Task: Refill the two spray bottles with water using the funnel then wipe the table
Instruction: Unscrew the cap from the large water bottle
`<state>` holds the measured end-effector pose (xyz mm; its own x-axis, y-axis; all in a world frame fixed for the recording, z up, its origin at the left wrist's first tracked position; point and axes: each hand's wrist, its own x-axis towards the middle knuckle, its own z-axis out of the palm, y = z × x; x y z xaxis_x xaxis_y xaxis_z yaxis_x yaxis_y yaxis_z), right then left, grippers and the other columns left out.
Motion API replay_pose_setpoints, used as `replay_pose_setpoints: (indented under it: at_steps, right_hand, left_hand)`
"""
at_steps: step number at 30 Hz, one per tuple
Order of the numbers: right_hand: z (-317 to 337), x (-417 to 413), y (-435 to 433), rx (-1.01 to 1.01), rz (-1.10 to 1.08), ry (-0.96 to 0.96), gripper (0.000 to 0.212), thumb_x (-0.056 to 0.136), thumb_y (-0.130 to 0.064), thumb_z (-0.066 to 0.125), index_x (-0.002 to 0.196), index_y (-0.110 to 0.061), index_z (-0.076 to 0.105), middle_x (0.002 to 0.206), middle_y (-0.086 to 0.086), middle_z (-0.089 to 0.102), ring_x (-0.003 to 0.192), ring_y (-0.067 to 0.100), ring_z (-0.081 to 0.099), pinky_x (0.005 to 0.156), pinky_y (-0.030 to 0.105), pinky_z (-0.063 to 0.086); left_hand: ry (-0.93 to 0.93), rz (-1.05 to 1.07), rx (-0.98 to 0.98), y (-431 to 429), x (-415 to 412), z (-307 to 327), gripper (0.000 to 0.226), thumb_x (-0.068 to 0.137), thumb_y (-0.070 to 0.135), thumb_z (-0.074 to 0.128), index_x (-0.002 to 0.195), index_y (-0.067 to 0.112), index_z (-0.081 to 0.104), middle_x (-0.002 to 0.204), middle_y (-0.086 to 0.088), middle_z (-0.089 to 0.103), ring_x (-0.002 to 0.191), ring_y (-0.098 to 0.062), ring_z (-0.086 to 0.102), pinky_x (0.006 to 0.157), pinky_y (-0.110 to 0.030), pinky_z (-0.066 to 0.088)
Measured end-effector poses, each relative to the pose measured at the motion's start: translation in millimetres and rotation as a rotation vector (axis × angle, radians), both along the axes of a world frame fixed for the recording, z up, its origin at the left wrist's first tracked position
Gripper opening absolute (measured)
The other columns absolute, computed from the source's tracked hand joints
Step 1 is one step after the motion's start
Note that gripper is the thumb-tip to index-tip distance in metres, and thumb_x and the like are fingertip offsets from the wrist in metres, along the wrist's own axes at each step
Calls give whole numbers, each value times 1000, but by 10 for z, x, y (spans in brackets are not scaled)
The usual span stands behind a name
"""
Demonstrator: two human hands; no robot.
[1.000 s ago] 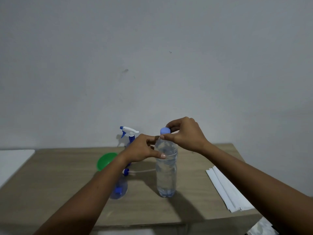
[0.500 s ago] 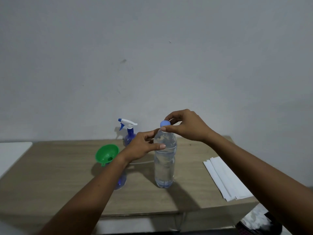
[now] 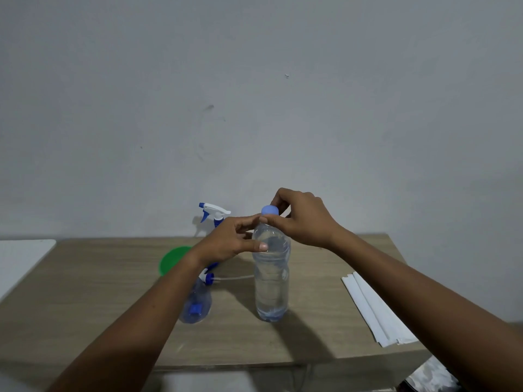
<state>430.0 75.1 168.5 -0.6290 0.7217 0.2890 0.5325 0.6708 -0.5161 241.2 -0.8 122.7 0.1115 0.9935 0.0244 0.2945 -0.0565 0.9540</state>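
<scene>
Clear plastic water bottle [image 3: 271,281] stands upright near the middle of the wooden table [image 3: 85,292], mostly full. Right hand [image 3: 302,219] is above it, fingertips pinched on the blue cap [image 3: 270,210]. Left hand [image 3: 229,243] wraps the bottle's shoulder, thumb across the front. Left of the bottle: one spray bottle [image 3: 196,304] without its head, partly hidden by the left forearm, a green funnel [image 3: 172,260] seated on it. A detached trigger head with its dip tube [image 3: 235,277] lies behind. Second spray bottle [image 3: 215,213] stands by the wall. Folded white paper towels [image 3: 373,309] lie at the right edge.
</scene>
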Motion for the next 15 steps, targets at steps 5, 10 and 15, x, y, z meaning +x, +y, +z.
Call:
replay_pose_setpoints:
  at_steps: [5,10,15]
  right_hand:
    - [-45,14,-48,20,1,29,36,83,-54,76,86,-21,62,85,-12,71,75,1,64,67,22,43]
    - [-17,26,11,69,59,-7,32,86,-53,73,91,-22,67,87,-12,71,76,6,67,75,31,50]
    - [57,3,65,86,176,-114,33,93,-49,65,111,-23,74,103,-11,75,84,10,67,83,39,56]
  left_hand:
    - [-105,48,6,-66,55,-148,52,84,5,75,133,15,61,125,3,70,120,-12,63,104,-26,48]
    - [-146,35,-17,-69,64,-156,51,86,2,72,135,11,59,126,1,69,120,-12,63,101,-23,49]
    - [-151,40,-37,-72,30,-173,53,86,5,72,137,12,57,128,2,68,121,-13,62,104,-27,48]
